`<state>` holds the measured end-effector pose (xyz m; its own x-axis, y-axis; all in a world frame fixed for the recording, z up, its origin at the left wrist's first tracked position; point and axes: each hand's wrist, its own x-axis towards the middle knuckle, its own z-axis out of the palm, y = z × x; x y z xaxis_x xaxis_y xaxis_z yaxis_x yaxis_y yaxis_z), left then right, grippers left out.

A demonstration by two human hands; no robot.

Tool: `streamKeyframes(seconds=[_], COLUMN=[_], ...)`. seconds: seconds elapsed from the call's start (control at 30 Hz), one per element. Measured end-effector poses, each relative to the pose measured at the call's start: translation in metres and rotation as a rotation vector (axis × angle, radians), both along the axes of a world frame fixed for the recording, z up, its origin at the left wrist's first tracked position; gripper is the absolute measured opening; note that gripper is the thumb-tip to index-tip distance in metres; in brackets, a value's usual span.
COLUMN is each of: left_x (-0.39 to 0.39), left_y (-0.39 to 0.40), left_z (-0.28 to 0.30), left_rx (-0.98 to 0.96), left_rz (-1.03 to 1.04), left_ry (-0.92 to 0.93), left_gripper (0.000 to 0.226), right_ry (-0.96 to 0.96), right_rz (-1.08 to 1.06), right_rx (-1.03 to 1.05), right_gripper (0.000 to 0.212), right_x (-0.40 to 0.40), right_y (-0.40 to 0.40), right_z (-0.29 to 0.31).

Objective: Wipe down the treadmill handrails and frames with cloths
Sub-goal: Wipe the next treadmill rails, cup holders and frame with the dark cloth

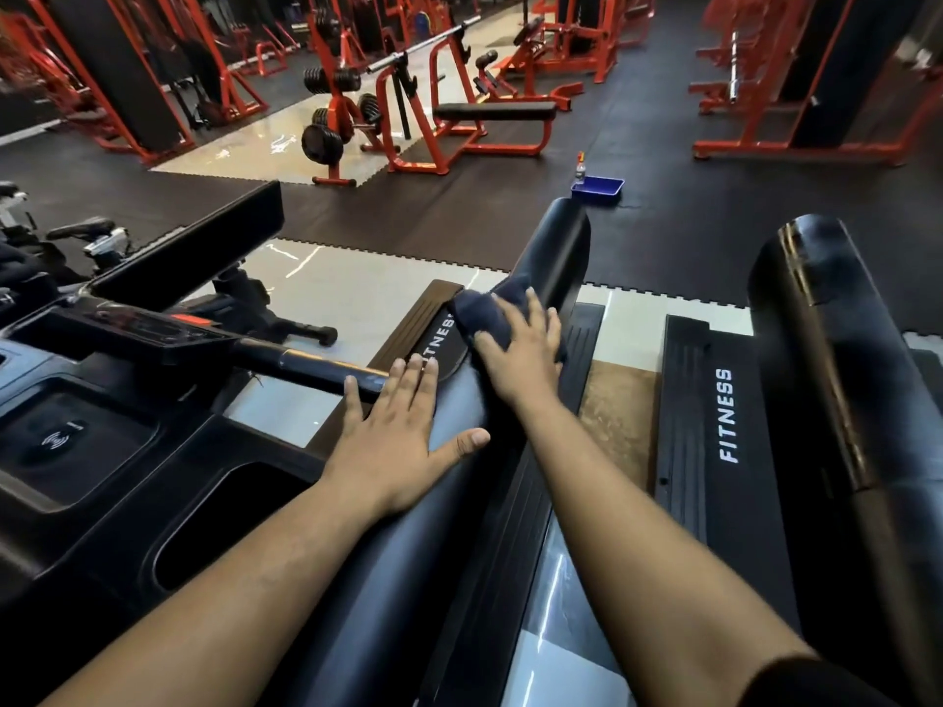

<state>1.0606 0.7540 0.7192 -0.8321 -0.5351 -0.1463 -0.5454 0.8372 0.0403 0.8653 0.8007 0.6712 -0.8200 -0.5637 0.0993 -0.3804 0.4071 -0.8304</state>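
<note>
The left hand (395, 431) lies flat on the wide black rail (454, 426) of the treadmill, fingers straight and spread, thumb out toward 3 o'clock; it holds nothing. The right hand (518, 349) is farther up the same rail, toward 1 o'clock from the left, palm down with straight fingers pressing a dark blue cloth (482, 313) against the rail's surface. The cloth is bunched and sticks out past the fingertips toward 11 o'clock. The 2 hands are apart, not touching.

The rail runs from the lower edge up toward 1 o'clock and ends in a rounded tip (559, 237). At 9 o'clock of the left hand a thin black handlebar (306, 364) reaches from the console (127, 339), its end just under the left fingertips. Beside the rail, a side strip (433, 344) carries the word FITNESS, partly hidden by the cloth.

At 3 o'clock stands a second treadmill with its own fat black rail (826, 349) and a FITNESS strip (724, 415).

On the dark floor mat at 12 o'clock, beyond the rail tip, sits a blue tray (598, 188) with a small bottle (579, 168) just beside it. Farther back are orange weight racks (347, 114) and a bench (495, 112).
</note>
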Motion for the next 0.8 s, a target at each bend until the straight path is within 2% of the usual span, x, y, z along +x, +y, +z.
streamKeyframes(seconds=[0.13, 0.23, 0.37, 0.47, 0.63, 0.73, 0.8], left_x=[-0.029, -0.052, -0.084, -0.094, -0.091, -0.090, -0.090], left_y=[-0.007, -0.014, -0.020, -0.023, -0.025, -0.022, -0.021], left_z=[-0.004, -0.006, -0.004, -0.009, -0.014, -0.012, -0.010], left_rx=[-0.029, -0.062, -0.075, -0.054, -0.043, -0.053, -0.040], left_rz=[0.011, 0.000, -0.012, -0.011, -0.003, 0.014, 0.018], left_ry=[0.009, 0.012, 0.011, 0.017, 0.086, 0.114, 0.110], left_gripper=[0.132, 0.135, 0.130, 0.127, 0.133, 0.135, 0.135], right_ry=[0.125, 0.132, -0.093, -0.147, 0.050, 0.131, 0.013], right_rz=[0.059, 0.071, -0.057, -0.115, 0.057, 0.111, -0.001], right_rx=[-0.057, -0.079, -0.139, -0.183, -0.288, -0.221, -0.178], right_gripper=[0.064, 0.061, 0.062, 0.067, 0.066, 0.066, 0.067], right_x=[0.033, -0.006, -0.083, -0.071, -0.008, -0.042, -0.073], right_y=[0.010, -0.005, -0.025, -0.022, 0.007, 0.003, -0.011], right_z=[-0.031, -0.026, -0.010, -0.022, -0.055, -0.051, -0.035])
